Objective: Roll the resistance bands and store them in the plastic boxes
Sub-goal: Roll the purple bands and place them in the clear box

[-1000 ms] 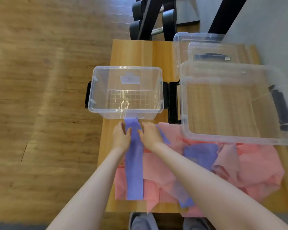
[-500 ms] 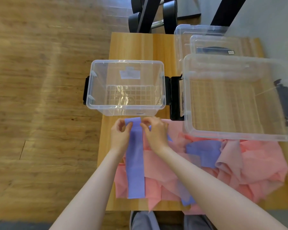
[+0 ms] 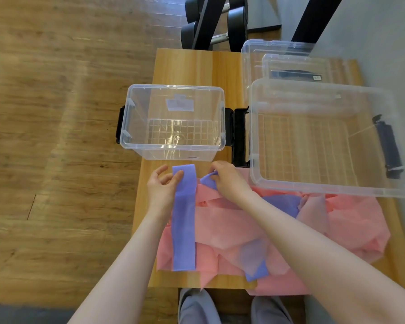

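A long purple resistance band [image 3: 184,220] lies flat and unrolled over a heap of pink bands [image 3: 222,228] on the near part of the wooden table [image 3: 192,66]. My left hand [image 3: 160,190] holds this strip by its left edge near the far end, thumb on top. My right hand [image 3: 228,180] pinches the crumpled end of a second purple band [image 3: 279,203], which runs under my right forearm. Just beyond my hands stands a small clear plastic box [image 3: 173,87] with nothing in it. A large clear box [image 3: 313,191], also holding nothing, stands to its right.
Two clear lids [image 3: 278,46] are stacked at the table's back right. Black dumbbells [image 3: 235,17] on a rack stand beyond the far edge. Wooden floor lies to the left. The pink bands hang over the near table edge above my knees [image 3: 197,307].
My hands have parted at the strip's far end. The right hand left the flat purple strip and took the second purple band's end; the left stays at the strip's edge.
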